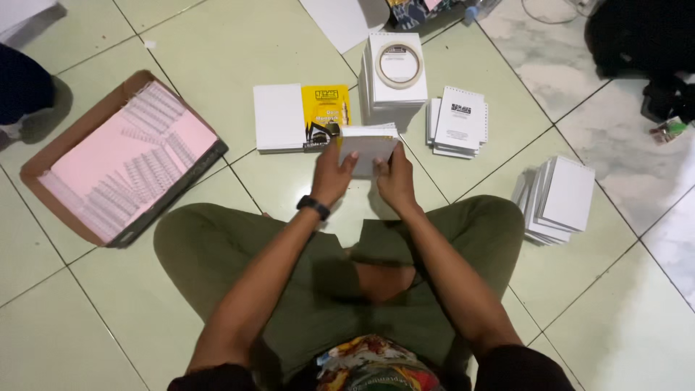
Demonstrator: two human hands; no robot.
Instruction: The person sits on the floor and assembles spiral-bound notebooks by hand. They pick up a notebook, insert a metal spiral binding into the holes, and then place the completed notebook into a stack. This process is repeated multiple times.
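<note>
Both of your hands are closed on one small booklet [367, 148], held up just above the tiled floor [217, 43] in front of your crossed legs — your left hand [331, 176], the one with the black watch [313, 206] at the wrist, grips its left edge, and your right hand [395, 177] grips the right edge and lower corner. Its white face is turned up and away from you, and a thin yellow strip shows along its left side. Just beyond it on the floor lie a white stack [279, 116] and a yellow cover sheet [326, 112] side by side; further back stands a taller white pile with a ring of tape [397, 65] resting on top. To your right sit a few spiral-bound pads [459, 122], and further right a leaning heap of white pads [557, 199]. Well apart on your left is a cardboard box [119, 156] holding pink sheets and white binding coils. By my reading you are squaring up a gathered set of pages — the next move calls for keeping the edges flush, so hold both sides evenly and let nothing slip.
</note>
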